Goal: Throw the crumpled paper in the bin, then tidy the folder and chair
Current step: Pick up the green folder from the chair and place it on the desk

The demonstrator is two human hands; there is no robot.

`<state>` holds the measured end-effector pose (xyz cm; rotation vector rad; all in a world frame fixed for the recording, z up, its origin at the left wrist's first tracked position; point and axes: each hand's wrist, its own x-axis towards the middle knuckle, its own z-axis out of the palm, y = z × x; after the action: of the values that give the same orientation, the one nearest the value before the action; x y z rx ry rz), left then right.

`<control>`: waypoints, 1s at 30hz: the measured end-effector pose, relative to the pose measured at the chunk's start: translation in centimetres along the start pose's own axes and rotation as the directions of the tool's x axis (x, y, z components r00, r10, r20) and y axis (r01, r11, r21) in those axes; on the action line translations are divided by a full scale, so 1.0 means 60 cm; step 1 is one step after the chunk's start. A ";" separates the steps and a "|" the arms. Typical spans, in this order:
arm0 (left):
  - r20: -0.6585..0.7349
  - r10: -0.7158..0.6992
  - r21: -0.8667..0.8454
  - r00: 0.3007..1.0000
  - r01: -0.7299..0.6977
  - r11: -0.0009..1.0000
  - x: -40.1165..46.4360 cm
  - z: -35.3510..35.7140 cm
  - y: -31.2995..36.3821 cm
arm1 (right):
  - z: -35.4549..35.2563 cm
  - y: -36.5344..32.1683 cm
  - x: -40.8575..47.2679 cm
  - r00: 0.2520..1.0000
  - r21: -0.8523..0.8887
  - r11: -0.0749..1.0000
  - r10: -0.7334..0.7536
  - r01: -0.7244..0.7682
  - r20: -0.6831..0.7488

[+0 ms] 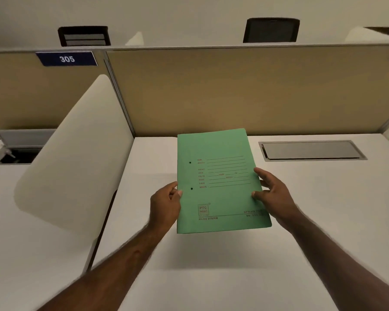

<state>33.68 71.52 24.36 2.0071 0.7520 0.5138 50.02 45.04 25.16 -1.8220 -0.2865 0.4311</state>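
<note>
Green folder [220, 178] held above the white desk [211, 277], closed, cover up. Left hand [166, 206] pinches its left edge; right hand [273, 190] grips its right edge, fingers partly spread.

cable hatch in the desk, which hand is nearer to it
Right. The right hand holds the green folder's right edge, just below and left of the cable hatch. The left hand grips the opposite edge, farther away.
</note>
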 end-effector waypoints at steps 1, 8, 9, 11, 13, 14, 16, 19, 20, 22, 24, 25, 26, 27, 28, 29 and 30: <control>0.021 0.001 0.019 1.000 -0.001 1.000 0.011 0.004 -0.006 | 0.005 0.005 0.012 1.000 -0.016 1.000 0.005 -0.005 0.000; 0.215 -0.068 0.106 0.974 0.046 0.993 0.112 0.068 -0.067 | 0.042 0.055 0.122 0.998 -0.138 0.989 0.056 -0.059 -0.024; 0.229 -0.065 0.115 0.971 0.039 0.993 0.122 0.075 -0.073 | 0.046 0.061 0.137 0.998 -0.169 0.984 0.055 -0.059 -0.029; 0.239 -0.067 0.151 0.969 0.031 0.988 0.143 0.093 -0.089 | 0.054 0.076 0.169 0.997 -0.219 0.973 0.065 -0.070 -0.028; 0.249 -0.082 0.164 0.965 0.042 0.986 0.162 0.109 -0.106 | 0.063 0.089 0.197 0.996 -0.245 0.966 0.081 -0.085 -0.025; 0.252 -0.092 0.163 0.963 0.051 0.985 0.172 0.116 -0.114 | 0.069 0.098 0.211 0.996 -0.256 0.962 0.088 -0.092 -0.024; 0.257 -0.091 0.166 0.962 0.049 0.985 0.189 0.125 -0.125 | 0.078 0.110 0.233 0.995 -0.271 0.958 0.095 -0.098 -0.022; 0.260 -0.087 0.168 0.962 0.044 0.985 0.211 0.136 -0.144 | 0.092 0.127 0.260 0.994 -0.289 0.951 0.109 -0.107 -0.012; 0.254 -0.088 0.171 0.963 0.045 0.984 0.216 0.140 -0.151 | 0.097 0.134 0.267 0.993 -0.298 0.948 0.114 -0.111 -0.007; 0.229 -0.093 0.163 0.969 0.056 0.985 0.222 0.146 -0.162 | 0.104 0.144 0.279 0.994 -0.326 0.940 0.113 -0.106 0.004; 0.218 -0.081 0.152 0.973 0.048 0.987 0.225 0.152 -0.171 | 0.108 0.153 0.287 0.992 -0.340 0.933 0.124 -0.114 0.008; 0.218 -0.075 0.145 0.973 0.044 0.988 0.225 0.154 -0.176 | 0.110 0.157 0.290 0.992 -0.343 0.932 0.128 -0.117 0.011; 0.214 -0.076 0.140 0.974 0.047 0.989 0.225 0.155 -0.179 | 0.112 0.161 0.293 0.992 -0.351 0.929 0.127 -0.114 0.014; 0.208 -0.071 0.127 0.976 0.045 0.991 0.225 0.158 -0.184 | 0.113 0.165 0.296 0.992 -0.365 0.925 0.121 -0.107 0.016; 0.198 -0.065 0.120 0.978 0.042 0.992 0.224 0.160 -0.186 | 0.114 0.169 0.299 0.993 -0.382 0.919 0.114 -0.101 0.012; 0.184 -0.054 0.113 0.981 0.033 0.993 0.223 0.163 -0.188 | 0.113 0.172 0.301 0.994 -0.396 0.913 0.105 -0.096 0.002; 0.170 -0.046 0.116 0.984 0.027 0.993 0.223 0.164 -0.188 | 0.113 0.175 0.304 0.995 -0.408 0.908 0.096 -0.091 -0.009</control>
<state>45.99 79.27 10.50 2.1073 0.7232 0.2763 63.29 55.33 10.76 -2.2522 -0.3147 0.4741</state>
